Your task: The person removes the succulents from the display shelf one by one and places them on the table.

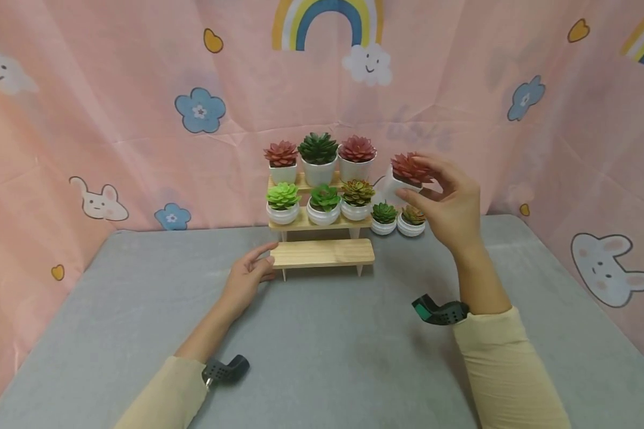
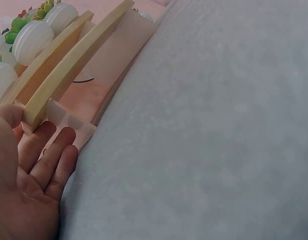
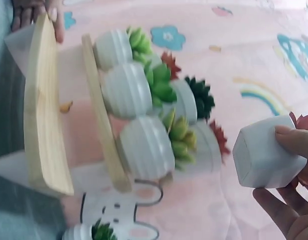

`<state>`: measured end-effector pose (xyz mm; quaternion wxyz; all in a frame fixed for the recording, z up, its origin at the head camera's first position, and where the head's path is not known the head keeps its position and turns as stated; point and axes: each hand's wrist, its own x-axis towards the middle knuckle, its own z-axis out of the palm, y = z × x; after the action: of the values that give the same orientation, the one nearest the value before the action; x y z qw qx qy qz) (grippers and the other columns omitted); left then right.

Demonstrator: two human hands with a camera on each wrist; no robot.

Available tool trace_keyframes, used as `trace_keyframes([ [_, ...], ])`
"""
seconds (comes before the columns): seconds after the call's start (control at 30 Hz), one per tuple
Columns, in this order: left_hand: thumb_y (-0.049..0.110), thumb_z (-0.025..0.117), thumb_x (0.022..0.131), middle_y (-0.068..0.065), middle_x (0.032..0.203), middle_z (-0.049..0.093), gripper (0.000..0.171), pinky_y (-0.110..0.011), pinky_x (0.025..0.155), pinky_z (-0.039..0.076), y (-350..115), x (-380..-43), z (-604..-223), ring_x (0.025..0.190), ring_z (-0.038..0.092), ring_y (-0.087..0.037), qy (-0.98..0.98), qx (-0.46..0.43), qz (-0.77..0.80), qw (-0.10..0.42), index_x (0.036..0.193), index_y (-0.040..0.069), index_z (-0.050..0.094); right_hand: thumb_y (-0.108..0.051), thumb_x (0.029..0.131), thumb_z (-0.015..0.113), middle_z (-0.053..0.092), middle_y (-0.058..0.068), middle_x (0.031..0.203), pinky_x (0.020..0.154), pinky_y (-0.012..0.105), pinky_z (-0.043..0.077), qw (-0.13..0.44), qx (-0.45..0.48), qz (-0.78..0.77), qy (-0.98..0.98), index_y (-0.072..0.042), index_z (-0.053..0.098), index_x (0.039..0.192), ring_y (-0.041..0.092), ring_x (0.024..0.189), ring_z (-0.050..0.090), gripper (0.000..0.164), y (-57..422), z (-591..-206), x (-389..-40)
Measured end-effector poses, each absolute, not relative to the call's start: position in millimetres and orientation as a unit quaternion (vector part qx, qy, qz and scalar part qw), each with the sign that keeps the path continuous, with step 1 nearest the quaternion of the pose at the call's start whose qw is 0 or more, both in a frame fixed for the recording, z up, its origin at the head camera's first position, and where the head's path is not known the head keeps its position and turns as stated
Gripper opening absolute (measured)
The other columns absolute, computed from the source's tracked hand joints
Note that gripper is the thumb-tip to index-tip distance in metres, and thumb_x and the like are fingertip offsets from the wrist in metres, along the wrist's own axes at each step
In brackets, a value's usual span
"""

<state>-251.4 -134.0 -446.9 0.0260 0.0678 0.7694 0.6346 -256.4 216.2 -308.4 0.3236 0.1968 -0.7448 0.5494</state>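
My right hand grips an artificial red succulent in a white pot, raised at the right of a stepped wooden plant stand. From the right wrist, the angular white pot shows between thumb and fingers. Thumb and fingers of my left hand pinch the left end of the stand's lowest, bare step. Potted succulents fill the two upper steps: red, dark green and red on top; lime, green and yellow-red in the middle.
Two small potted succulents, a green one and an orange-green one, stand on the grey tabletop right of the stand, below my raised hand. A pink patterned cloth hangs close behind the stand and along the sides.
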Motion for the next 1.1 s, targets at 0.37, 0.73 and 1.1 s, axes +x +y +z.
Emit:
trace_keyframes([
  [0.37,0.024,0.055,0.105,-0.022,0.131,0.067,0.040,-0.034,0.092,0.062,-136,-254,-449,0.111,0.071,-0.027,0.770,0.063,0.635,0.029,0.144,0.014,0.056,-0.005,0.081,0.085,0.066,0.006,0.130,0.083,0.007,0.055,0.343,0.084,0.462,-0.814,-0.013,0.071,0.127,-0.003,0.105,0.058,0.049,258,-336,-279],
  [0.73,0.024,0.055,0.105,-0.022,0.134,0.066,0.041,-0.035,0.093,0.062,-136,-253,-448,0.109,0.070,-0.020,0.768,0.066,0.637,0.030,0.145,0.014,0.056,-0.011,0.083,0.085,0.067,0.005,0.133,0.081,0.004,0.051,0.356,0.017,0.411,-0.839,-0.013,0.072,0.126,-0.008,0.105,0.054,0.045,288,-377,-298],
  [1.1,0.024,0.054,0.106,-0.022,0.135,0.064,0.041,-0.035,0.094,0.061,-135,-253,-448,0.111,0.069,-0.020,0.767,0.070,0.637,0.035,0.145,0.013,0.054,-0.009,0.082,0.085,0.067,0.006,0.132,0.077,0.003,0.049,0.353,-0.029,0.411,-0.840,-0.010,0.073,0.124,0.006,0.110,0.058,0.044,304,-413,-304],
])
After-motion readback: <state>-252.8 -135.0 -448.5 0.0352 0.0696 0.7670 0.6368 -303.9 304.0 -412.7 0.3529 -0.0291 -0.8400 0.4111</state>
